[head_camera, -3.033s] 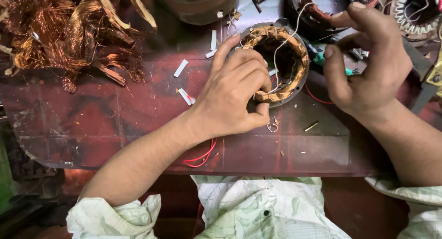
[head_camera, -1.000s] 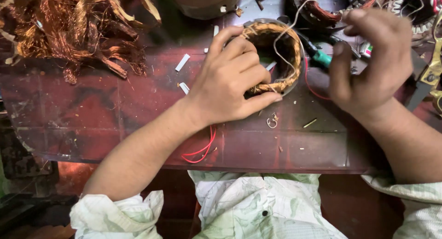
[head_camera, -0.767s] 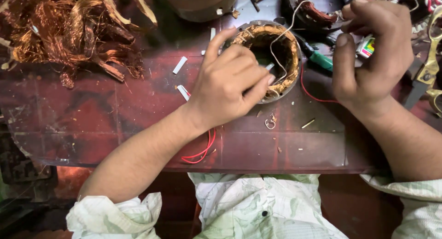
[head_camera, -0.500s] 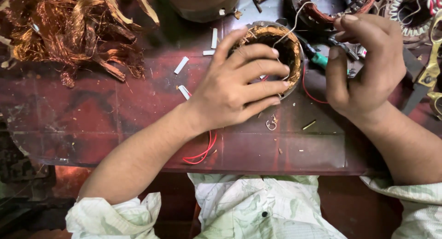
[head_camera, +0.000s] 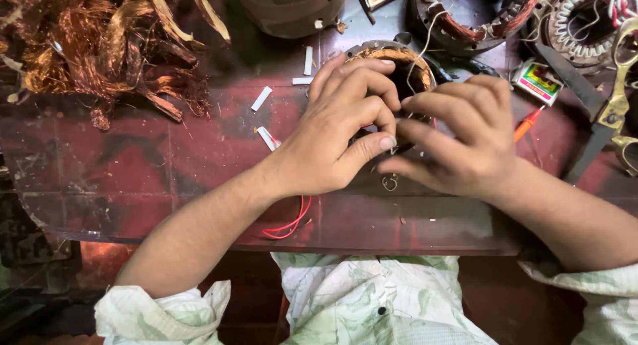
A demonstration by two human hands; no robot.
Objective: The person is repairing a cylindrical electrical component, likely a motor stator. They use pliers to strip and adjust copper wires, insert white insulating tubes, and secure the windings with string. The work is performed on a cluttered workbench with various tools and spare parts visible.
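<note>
Left hand (head_camera: 335, 129) and right hand (head_camera: 462, 142): both clamped on copper-wound stator ring (head_camera: 392, 59); risk judged: thin white lead wire (head_camera: 420, 49) snagged, torn by fingers

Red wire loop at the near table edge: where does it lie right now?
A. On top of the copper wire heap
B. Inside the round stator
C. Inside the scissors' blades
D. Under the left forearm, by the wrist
D: the red wire loop pokes out from beneath the left forearm just behind the left hand, on the table.
</note>
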